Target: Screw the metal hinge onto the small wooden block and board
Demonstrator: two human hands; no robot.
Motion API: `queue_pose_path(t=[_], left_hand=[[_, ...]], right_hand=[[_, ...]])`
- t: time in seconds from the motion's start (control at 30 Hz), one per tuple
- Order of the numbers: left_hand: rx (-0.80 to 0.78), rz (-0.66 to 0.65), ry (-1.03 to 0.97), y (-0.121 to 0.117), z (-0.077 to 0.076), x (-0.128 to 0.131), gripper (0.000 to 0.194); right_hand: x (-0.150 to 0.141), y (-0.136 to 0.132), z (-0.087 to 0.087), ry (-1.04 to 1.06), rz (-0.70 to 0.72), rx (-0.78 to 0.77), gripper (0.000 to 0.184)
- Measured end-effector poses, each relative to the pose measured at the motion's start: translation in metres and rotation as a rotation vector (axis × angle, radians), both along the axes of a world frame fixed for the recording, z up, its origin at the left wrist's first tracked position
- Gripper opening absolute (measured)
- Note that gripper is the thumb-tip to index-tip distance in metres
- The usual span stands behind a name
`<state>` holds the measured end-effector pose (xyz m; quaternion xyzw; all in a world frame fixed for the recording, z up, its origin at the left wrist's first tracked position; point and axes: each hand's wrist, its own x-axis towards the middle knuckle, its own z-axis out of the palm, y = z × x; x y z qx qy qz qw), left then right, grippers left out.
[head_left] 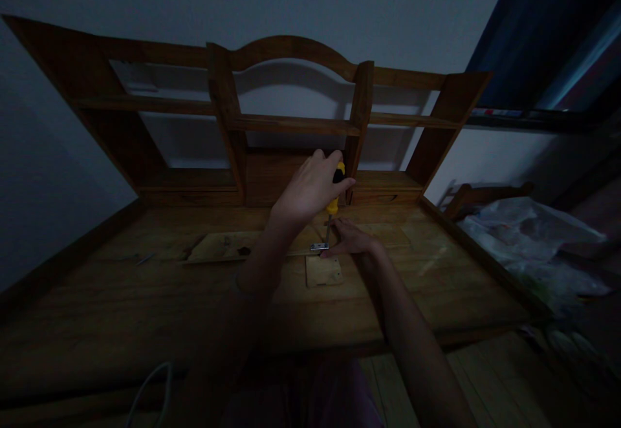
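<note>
My left hand [314, 185] is wrapped round the yellow and black handle of a screwdriver [332, 207]. The screwdriver stands nearly upright, its shaft running down to the right end of a small metal bracket [319, 247]. Beside that bracket my right hand [352, 239] lies low with thumb and fingers apart, close about the shaft's tip; whether it presses on the bracket or the wood I cannot tell. The bracket rests at the edge of a long thin wooden board [218, 247], partly hidden by my left forearm. Just nearer to me lies a small square wooden piece [324, 271].
All this is on a wooden desk [169, 311] with a shelf unit [291, 124] along its back. A small thin object [144, 259] lies at the left. Clear plastic bags [528, 234] are heaped beyond the right edge. A pale cable [167, 376] loops at the front left.
</note>
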<state>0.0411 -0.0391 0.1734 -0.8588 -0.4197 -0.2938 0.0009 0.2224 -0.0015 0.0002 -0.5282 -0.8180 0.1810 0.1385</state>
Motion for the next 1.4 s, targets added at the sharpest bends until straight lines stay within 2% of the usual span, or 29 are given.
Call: queue_pose_path(t=[0.37,0.63,0.83,1.0,1.23,1.4], left_hand=[[-0.078,-0.002,0.025,-0.0005,0.0018,0.0028,0.024],[0.010,0.042,0.017,0.0002,-0.0024,0.0008,0.036],[0.007,-0.045,0.045,-0.0003,0.0023,0.0009,0.043],[-0.006,-0.043,0.069,-0.0022,0.0019,0.0034,0.033],[-0.004,-0.003,0.016,0.0006,-0.0031,0.0013,0.040],[-0.020,-0.017,0.056,0.0031,-0.0024,-0.0008,0.034]], right_hand=[[0.0002,0.0002,-0.0016,0.001,-0.008,0.008,0.100],[-0.0013,-0.0022,0.0026,-0.004,-0.014,-0.011,0.098],[0.0009,0.0010,-0.0019,-0.006,-0.002,-0.003,0.099],[0.0024,0.0031,-0.0051,0.014,0.005,0.007,0.102],[0.0027,0.0033,-0.0070,0.039,0.001,0.012,0.102],[0.0022,0.0046,-0.0064,-0.005,0.003,0.013,0.105]])
